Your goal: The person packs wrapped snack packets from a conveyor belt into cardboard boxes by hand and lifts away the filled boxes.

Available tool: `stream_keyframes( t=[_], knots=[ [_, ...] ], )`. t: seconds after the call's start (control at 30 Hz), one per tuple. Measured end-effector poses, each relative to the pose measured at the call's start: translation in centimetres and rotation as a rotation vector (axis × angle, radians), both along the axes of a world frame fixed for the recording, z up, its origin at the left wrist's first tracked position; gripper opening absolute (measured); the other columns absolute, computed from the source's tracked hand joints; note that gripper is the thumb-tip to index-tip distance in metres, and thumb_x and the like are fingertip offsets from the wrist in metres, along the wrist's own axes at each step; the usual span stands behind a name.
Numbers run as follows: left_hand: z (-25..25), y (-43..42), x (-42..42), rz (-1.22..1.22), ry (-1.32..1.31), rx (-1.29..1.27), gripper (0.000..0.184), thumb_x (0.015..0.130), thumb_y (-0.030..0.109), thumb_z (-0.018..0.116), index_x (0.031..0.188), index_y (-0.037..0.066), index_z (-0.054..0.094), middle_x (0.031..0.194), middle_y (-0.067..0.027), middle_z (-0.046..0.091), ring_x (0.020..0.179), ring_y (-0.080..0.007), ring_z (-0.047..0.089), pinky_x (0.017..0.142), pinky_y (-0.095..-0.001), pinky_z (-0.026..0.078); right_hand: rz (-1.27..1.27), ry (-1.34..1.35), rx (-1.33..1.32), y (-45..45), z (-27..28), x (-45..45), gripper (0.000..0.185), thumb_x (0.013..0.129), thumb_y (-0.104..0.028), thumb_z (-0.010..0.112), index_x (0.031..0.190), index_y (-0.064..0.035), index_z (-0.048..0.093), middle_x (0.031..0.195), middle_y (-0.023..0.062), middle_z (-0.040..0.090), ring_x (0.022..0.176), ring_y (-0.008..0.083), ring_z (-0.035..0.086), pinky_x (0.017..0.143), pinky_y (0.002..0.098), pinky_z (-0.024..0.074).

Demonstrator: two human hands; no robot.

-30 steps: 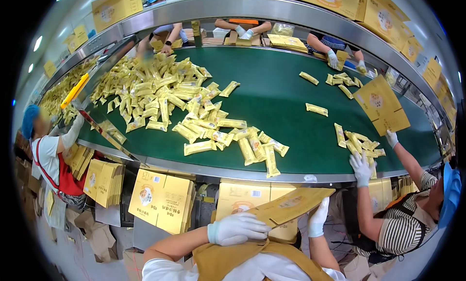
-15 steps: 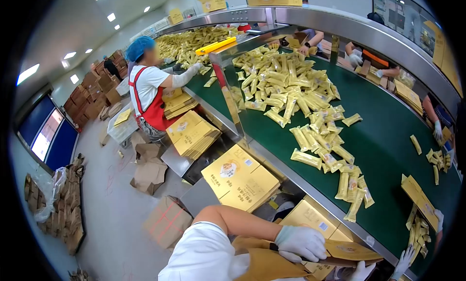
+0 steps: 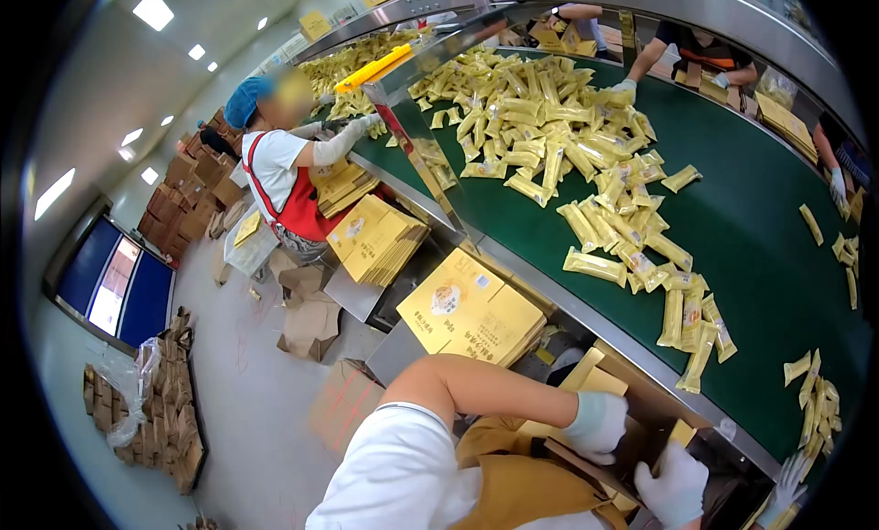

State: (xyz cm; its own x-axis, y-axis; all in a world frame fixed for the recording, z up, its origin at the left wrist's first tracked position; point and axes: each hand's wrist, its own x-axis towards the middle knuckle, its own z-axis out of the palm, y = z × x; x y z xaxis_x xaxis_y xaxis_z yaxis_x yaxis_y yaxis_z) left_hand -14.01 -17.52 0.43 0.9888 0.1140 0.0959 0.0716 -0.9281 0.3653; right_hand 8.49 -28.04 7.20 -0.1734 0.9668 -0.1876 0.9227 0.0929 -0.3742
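Observation:
My left hand (image 3: 597,427), in a white glove, has its fingers curled over the near-left edge of an opened yellow carton (image 3: 648,438) with a brown inside. At the carton's right side my right hand (image 3: 673,483), also gloved, is closed on its edge. The carton is partly hidden by both hands and my apron. Beyond it, wrapped yellow packets (image 3: 595,264) lie in a large heap on the green conveyor belt (image 3: 751,283), some of them near the metal edge.
Flat yellow cartons (image 3: 472,308) are stacked left of my arm. A co-worker in a red apron (image 3: 298,205) stands at the upper left. A co-worker's gloved hand (image 3: 786,490) is close on my right. Others work across the belt. A metal rail (image 3: 632,347) edges it.
The view has swung left. The folded carton between my hands has been opened out, and its brown inside shows. A co-worker across the belt now reaches onto the packet heap.

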Motion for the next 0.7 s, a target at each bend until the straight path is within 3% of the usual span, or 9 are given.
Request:
stream_keyframes(
  t=[0.1,0.17,0.23,0.37,0.43,0.5,0.53,0.57,0.7],
  knots=[
    [1.9,0.0,0.6,-0.059,0.343,-0.025,0.040,0.088,0.037,0.059,0.063,0.008,0.071,0.069,-0.0106,0.071,0.073,-0.0312,0.068,0.074,-0.0422,0.053,0.088,0.022,0.085,0.9,0.2,-1.7,0.056,0.060,-0.047,0.088,0.079,-0.0059,0.055,0.066,0.0118,0.058,0.062,0.0357,0.061,0.059,0.0430,0.0513],
    [4.3,1.2,0.7,-0.063,0.129,0.052,0.025,0.084,0.029,0.063,0.080,0.007,0.073,0.099,-0.0116,0.074,0.099,-0.0278,0.067,0.093,-0.0401,0.050,0.169,0.298,-0.076,0.9,1.5,0.1,0.060,0.058,-0.041,0.091,0.093,-0.0033,0.060,0.077,0.0113,0.060,0.071,0.0300,0.062,0.065,0.0389,0.0522],
    [3.0,1.4,0.2,0.143,-0.552,0.344,0.044,0.081,0.024,0.069,0.121,0.008,0.062,0.129,-0.0107,0.059,0.116,-0.0267,0.058,0.108,-0.0402,0.043,0.272,0.580,-0.202,0.5,2.2,2.5,0.070,0.057,-0.030,0.092,0.111,-0.0003,0.060,0.094,0.0125,0.059,0.083,0.0245,0.059,0.072,0.0344,0.0515],
    [5.4,2.0,-0.6,0.480,-0.363,0.197,0.064,0.080,0.029,0.076,0.137,0.007,0.056,0.113,-0.0086,0.065,0.105,-0.0253,0.062,0.097,-0.0366,0.049,-0.090,0.703,-0.140,-2.3,0.3,1.7,0.091,0.058,-0.014,0.088,0.138,0.0025,0.047,0.108,0.0090,0.050,0.088,0.0188,0.052,0.080,0.0290,0.0477],
    [7.6,2.6,-0.4,0.429,-0.097,0.005,0.053,0.086,0.036,0.072,0.127,0.006,0.060,0.096,-0.0103,0.064,0.089,-0.0277,0.065,0.079,-0.0385,0.053,-0.424,0.639,-0.029,-3.1,-1.5,1.0,0.098,0.062,-0.007,0.084,0.147,0.0029,0.037,0.119,0.0099,0.047,0.098,0.0182,0.052,0.085,0.0290,0.0491],
    [9.4,3.2,0.2,0.318,0.136,-0.136,0.048,0.088,0.041,0.069,0.120,0.006,0.061,0.091,-0.0119,0.063,0.083,-0.0297,0.065,0.073,-0.0405,0.053,-0.582,0.919,0.051,-2.3,-2.5,-0.3,0.092,0.082,-0.019,0.081,0.154,0.0022,0.028,0.135,0.0144,0.044,0.126,0.0268,0.051,0.111,0.0399,0.0418],
    [10.2,3.1,0.0,0.304,0.114,-0.184,0.046,0.090,0.046,0.065,0.111,0.005,0.060,0.093,-0.0145,0.065,0.081,-0.0335,0.066,0.072,-0.0421,0.054,-0.617,0.804,0.083,-2.1,-4.1,0.1,0.115,0.063,-0.003,0.087,0.155,0.0050,0.018,0.134,0.0154,0.041,0.122,0.0279,0.053,0.103,0.0371,0.0489],
    [11.3,3.1,0.1,0.299,0.218,-0.269,0.058,0.087,0.051,0.068,0.120,0.004,0.058,0.106,-0.0171,0.065,0.100,-0.0353,0.065,0.085,-0.0451,0.053,-0.446,0.540,0.186,-2.8,-7.6,1.6,0.118,0.065,-0.005,0.089,0.156,0.0056,0.015,0.133,0.0169,0.043,0.117,0.0249,0.055,0.097,0.0338,0.0519],
    [10.6,2.3,-1.2,0.266,0.089,-0.116,0.080,0.081,0.056,0.072,0.137,0.002,0.052,0.140,-0.0211,0.050,0.135,-0.0373,0.046,0.108,-0.0523,0.039,-0.561,0.810,0.078,-2.0,-5.5,-0.2,0.119,0.066,-0.020,0.092,0.156,0.0072,0.018,0.133,0.0194,0.047,0.124,0.0291,0.050,0.108,0.0396,0.0425]
  ],
)
